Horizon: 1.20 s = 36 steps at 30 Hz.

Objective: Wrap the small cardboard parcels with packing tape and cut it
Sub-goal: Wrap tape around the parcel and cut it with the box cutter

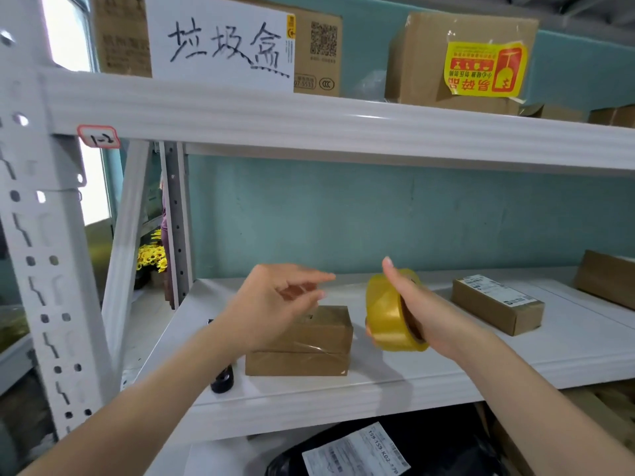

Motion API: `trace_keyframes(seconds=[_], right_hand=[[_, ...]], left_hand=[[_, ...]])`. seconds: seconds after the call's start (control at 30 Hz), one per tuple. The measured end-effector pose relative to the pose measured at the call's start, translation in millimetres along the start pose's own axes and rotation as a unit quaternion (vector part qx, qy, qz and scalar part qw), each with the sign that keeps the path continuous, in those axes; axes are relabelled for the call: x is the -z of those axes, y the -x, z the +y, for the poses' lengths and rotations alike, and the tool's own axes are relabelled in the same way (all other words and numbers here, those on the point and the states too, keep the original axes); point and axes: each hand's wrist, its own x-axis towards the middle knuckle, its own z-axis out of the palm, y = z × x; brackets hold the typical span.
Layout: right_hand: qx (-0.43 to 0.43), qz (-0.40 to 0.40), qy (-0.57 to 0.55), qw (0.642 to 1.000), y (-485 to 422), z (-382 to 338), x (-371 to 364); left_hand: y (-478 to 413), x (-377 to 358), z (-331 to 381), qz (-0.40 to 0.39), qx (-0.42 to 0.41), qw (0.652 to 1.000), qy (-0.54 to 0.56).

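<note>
Broadly, a white metal rack point(240, 108) fills the view. Its upper level carries a big carton with a yellow sticker point(422, 63) and, to the left, another carton point(316, 53) partly covered by a white handwritten sign point(220, 42). The middle shelf point(446, 365) below is where the work sits. Under it lies a black bag point(446, 448) with a shipping label. On the middle shelf, near the front edge, two small cardboard parcels are stacked, the upper parcel point(330, 328) resting on the lower parcel point(295, 364), with a strip of clear tape shining across their front. Well to the right lies a labelled parcel point(494, 307), and another brown box point(608, 280) sits at the far right edge. The left hand point(271, 300) hovers just over the stack, forefinger stretched toward the right; something glossy shows between its fingers, but whether it pinches a tape end cannot be told. The right hand point(422, 310) grips the yellow tape roll point(388, 314), fingers through its core, thumb raised, held above the shelf just right of the stack. A small black object point(222, 379) stands at the shelf's left front
</note>
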Motion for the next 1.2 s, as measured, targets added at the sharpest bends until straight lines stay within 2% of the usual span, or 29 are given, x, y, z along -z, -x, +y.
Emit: trace_keyframes(seconds=[0.07,0.1,0.13,0.2,0.3,0.33,0.43,0.5,0.6,0.73,0.87,0.97,1.03,1.1,1.17,1.2], right_hand=[[-0.031,-0.025,0.006,0.999,0,2,2],[-0.043,-0.037,0.004,0.998,1,3,3],[-0.058,-0.049,-0.003,0.997,1,3,4],[-0.085,-0.073,-0.006,0.994,2,2,5],[-0.109,-0.103,0.005,0.989,4,-2,7],[-0.113,-0.111,0.007,0.987,5,-2,7],[-0.117,-0.129,0.014,0.985,6,-4,7],[-0.119,-0.139,0.010,0.983,7,-5,6],[-0.116,-0.147,0.002,0.982,5,-5,6],[-0.115,-0.147,0.016,0.982,2,-2,6],[-0.111,-0.129,0.042,0.985,-4,4,6],[-0.091,-0.113,0.049,0.988,-5,6,6],[-0.084,-0.108,0.048,0.989,-5,6,8],[-0.069,-0.099,0.054,0.991,-5,6,10],[-0.051,-0.073,0.064,0.994,-7,6,12],[-0.038,-0.046,0.063,0.996,-10,6,14]], left_hand=[[1,4,-3,-0.044,-0.128,0.982,-0.133],[2,5,-6,-0.072,-0.158,0.974,-0.145],[4,6,-6,-0.102,-0.153,0.975,-0.124],[7,7,-2,-0.123,-0.096,0.986,-0.056],[9,6,1,-0.144,0.055,0.986,0.071],[10,5,3,-0.154,0.059,0.983,0.074],[12,5,13,-0.199,-0.069,0.977,-0.030],[12,6,16,-0.232,-0.160,0.955,-0.098],[13,7,16,-0.267,-0.183,0.932,-0.164],[11,11,-2,-0.202,-0.258,0.906,-0.270],[9,10,-2,-0.178,-0.229,0.937,-0.195],[10,0,-7,-0.118,-0.210,0.959,-0.152],[16,-6,-11,-0.052,-0.148,0.985,-0.071],[25,-14,-9,0.006,-0.039,0.998,0.052],[33,-21,-2,0.063,0.060,0.977,0.195],[35,-21,-1,0.109,0.085,0.962,0.235]])
